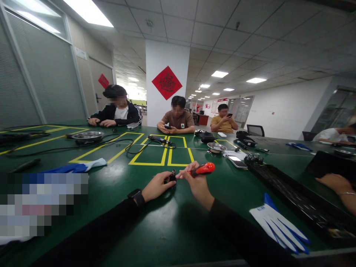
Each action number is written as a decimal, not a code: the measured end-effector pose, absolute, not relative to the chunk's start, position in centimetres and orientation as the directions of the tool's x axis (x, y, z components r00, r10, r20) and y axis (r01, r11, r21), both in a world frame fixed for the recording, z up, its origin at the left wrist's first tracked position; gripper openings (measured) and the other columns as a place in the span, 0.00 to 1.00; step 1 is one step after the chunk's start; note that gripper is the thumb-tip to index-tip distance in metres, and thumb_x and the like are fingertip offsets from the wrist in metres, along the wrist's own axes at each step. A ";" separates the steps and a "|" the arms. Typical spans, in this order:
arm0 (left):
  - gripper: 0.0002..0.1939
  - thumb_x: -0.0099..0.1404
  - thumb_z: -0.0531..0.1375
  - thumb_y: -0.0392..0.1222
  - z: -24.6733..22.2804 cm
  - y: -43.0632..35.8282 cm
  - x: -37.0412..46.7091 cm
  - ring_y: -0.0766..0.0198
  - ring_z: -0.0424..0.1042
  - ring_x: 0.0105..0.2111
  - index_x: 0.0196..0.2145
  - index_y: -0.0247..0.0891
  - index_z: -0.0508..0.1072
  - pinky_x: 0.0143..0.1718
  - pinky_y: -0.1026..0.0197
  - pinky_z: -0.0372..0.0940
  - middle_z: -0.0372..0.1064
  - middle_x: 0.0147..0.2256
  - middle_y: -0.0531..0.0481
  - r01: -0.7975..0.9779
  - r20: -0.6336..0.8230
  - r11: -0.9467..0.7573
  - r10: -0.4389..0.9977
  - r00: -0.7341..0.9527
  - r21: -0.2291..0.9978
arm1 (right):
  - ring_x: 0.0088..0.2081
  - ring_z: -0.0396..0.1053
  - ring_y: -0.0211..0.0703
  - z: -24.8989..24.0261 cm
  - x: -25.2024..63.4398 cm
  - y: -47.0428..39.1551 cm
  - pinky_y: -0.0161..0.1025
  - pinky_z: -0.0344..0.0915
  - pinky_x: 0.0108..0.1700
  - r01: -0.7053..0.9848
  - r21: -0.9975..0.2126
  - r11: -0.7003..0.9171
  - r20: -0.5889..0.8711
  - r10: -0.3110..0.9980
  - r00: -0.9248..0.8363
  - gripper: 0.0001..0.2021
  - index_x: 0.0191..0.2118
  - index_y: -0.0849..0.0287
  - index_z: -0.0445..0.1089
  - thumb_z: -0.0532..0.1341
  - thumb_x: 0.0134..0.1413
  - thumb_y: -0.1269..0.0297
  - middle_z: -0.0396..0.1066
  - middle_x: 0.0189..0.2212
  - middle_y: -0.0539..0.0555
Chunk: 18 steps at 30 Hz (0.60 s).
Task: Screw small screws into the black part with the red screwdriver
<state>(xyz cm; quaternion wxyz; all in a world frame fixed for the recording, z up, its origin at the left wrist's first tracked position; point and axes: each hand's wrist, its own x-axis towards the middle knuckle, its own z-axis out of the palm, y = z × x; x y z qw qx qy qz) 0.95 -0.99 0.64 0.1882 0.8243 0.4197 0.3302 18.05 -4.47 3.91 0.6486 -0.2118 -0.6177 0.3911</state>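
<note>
Small black part with metallic top (173, 173): roughly upright over green counter (164, 222), contact unclear. Left hand (159, 186) pinches its sides. Judged light, stiff, possibly slippery; best held low. Right hand (198, 185) closed on bulbous red-and-black tool handle (206, 168), probably rigid; grip the waist.

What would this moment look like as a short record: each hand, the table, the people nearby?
Left: left hand grips a small black part with a metallic top
Right: right hand holds a red-handled tool; its tip is not discernible
Surface: green table with yellow outlines
Near right: white-and-blue glove, long black tray
Farther: phone, metal bowl
Across: three seated people, including one in a brown shirt
</note>
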 end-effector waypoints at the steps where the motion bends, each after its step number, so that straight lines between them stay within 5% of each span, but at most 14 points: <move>1: 0.15 0.59 0.55 0.48 0.7 -1.0 1.0 0.62 0.65 0.31 0.37 0.34 0.72 0.33 0.63 0.59 0.69 0.32 0.49 0.567 0.385 -0.577 0.816 0.430 0.588 | 0.24 0.67 0.37 3.9 18.1 -4.4 0.43 0.66 0.40 -0.280 -0.774 0.568 0.614 0.781 -0.111 0.09 0.31 0.55 0.57 0.61 0.50 0.63 0.64 0.19 0.43; 5: 0.15 0.58 0.55 0.48 0.7 -1.1 1.1 0.62 0.65 0.30 0.37 0.35 0.72 0.32 0.63 0.59 0.69 0.31 0.49 0.581 0.375 -0.556 0.831 0.412 0.595 | 0.20 0.62 0.34 3.4 17.9 -4.2 0.41 0.65 0.39 -0.339 -0.793 0.506 0.572 0.810 -0.130 0.06 0.35 0.54 0.59 0.57 0.54 0.60 0.57 0.17 0.41; 12: 0.14 0.58 0.55 0.47 0.8 -1.2 1.2 0.62 0.65 0.30 0.36 0.35 0.72 0.32 0.63 0.59 0.69 0.31 0.49 0.568 0.383 -0.560 0.828 0.410 0.603 | 0.36 0.66 0.39 2.7 17.6 -5.1 0.44 0.60 0.50 -0.247 -0.751 0.613 0.641 0.766 -0.047 0.13 0.48 0.54 0.61 0.54 0.56 0.63 0.65 0.33 0.50; 16: 0.14 0.58 0.55 0.48 0.8 -1.1 1.2 0.63 0.65 0.29 0.36 0.34 0.71 0.32 0.64 0.58 0.68 0.30 0.50 0.577 0.376 -0.556 0.831 0.411 0.598 | 0.43 0.66 0.44 2.7 18.0 -4.9 0.45 0.59 0.51 -0.117 -0.728 0.675 0.679 0.734 0.014 0.11 0.43 0.56 0.66 0.59 0.52 0.65 0.66 0.44 0.54; 18: 0.14 0.58 0.56 0.47 0.7 -1.0 1.1 0.62 0.65 0.30 0.37 0.35 0.72 0.32 0.64 0.59 0.69 0.31 0.49 0.569 0.377 -0.560 0.828 0.416 0.602 | 0.40 0.68 0.43 2.7 17.9 -4.8 0.44 0.61 0.49 -0.128 -0.735 0.665 0.668 0.744 0.031 0.07 0.37 0.57 0.66 0.60 0.51 0.65 0.68 0.40 0.54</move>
